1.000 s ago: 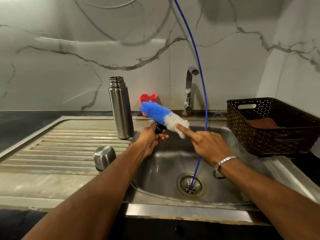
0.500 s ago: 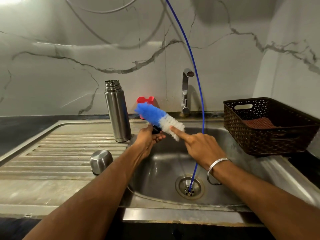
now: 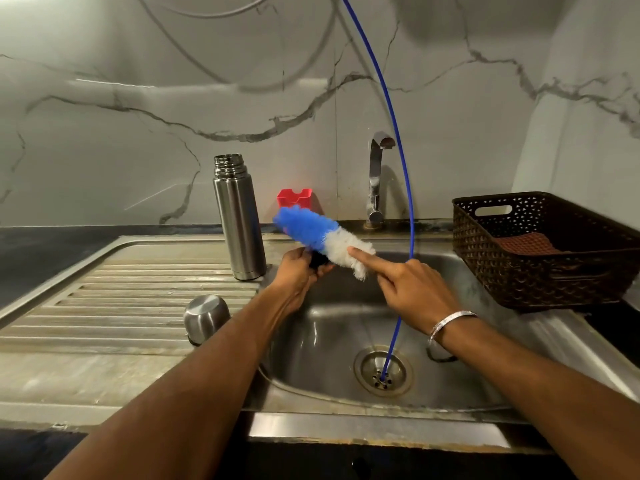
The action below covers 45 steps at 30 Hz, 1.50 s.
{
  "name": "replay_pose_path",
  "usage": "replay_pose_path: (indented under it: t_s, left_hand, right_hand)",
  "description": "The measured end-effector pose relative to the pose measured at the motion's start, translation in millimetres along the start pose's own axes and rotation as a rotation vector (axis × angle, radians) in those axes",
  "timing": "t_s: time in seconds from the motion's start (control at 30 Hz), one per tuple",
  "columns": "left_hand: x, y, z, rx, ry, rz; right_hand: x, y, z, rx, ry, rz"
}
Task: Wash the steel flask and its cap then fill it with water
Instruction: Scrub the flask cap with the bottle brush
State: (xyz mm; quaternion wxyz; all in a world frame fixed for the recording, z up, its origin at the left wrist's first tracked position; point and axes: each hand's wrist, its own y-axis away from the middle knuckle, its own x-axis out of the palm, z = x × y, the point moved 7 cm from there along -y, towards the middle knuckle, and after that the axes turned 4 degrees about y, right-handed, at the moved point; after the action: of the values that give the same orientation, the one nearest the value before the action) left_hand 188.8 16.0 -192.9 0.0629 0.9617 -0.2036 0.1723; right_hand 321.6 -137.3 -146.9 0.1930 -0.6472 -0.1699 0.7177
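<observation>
Over the last second very little has changed: the left hand [image 3: 298,268] keeps its fingers wrapped around the dark handle of the fluffy blue-and-white bottle brush [image 3: 323,239], and the right hand [image 3: 412,289] still has its index finger stretched out onto the white bristles, its other fingers curled and holding nothing. The brush has stayed above the far left edge of the sink basin [image 3: 329,341], so I judge the scrubbing has not begun and the brush is only being readied or checked.

The tall cylindrical steel flask [image 3: 239,220] stands upright and uncapped on the ribbed steel draining board [image 3: 121,299], just left of the brush, its threaded neck bare. Its rounded steel cap [image 3: 206,317] sits mouth-down nearer on the same board, well apart from the flask. Both are smooth, brushed and shiny, likely slippery once wet.

A thin blue hose [image 3: 401,188] curves down from above into the drain [image 3: 382,370]. The chrome tap [image 3: 375,178] rises at the far rim; no water shows running. A dark woven plastic basket [image 3: 540,265] holding a brownish cloth sits right, and a small red holder [image 3: 294,197] stands against the marble wall.
</observation>
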Motion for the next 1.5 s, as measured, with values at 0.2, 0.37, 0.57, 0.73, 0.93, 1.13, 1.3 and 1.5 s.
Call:
replay_pose_path:
  t_s: [0.2,0.37,0.57,0.73,0.93,1.13,1.3,1.5]
  left_hand:
    - [-2,1,2,-0.012,0.015,-0.024]
    - [3,4,-3,-0.008,0.096,-0.016]
    - [8,7,-5,-0.053,0.307,-0.030]
    - [11,5,-1,-0.093,0.368,-0.047]
    - [11,8,1,-0.180,0.387,-0.008]
    - [12,6,1,-0.165,0.298,0.003]
    - [4,3,0,-0.085,0.017,-0.024]
    - [-6,-6,-11,0.170,-0.507,-0.064]
  right_hand:
    - [6,-2,5,0.010,0.038,0.030]
    - [6,-4,-4,0.102,-0.035,0.006]
    - [9,-1,-4,0.162,-0.353,-0.073]
    - [10,-1,5,0.156,-0.260,-0.048]
    - [1,4,16,0.048,-0.003,-0.010]
    - [-2,4,18,0.018,0.125,0.006]
    - [-6,6,17,-0.029,0.198,0.015]
    - [-7,4,10,0.020,0.146,0.033]
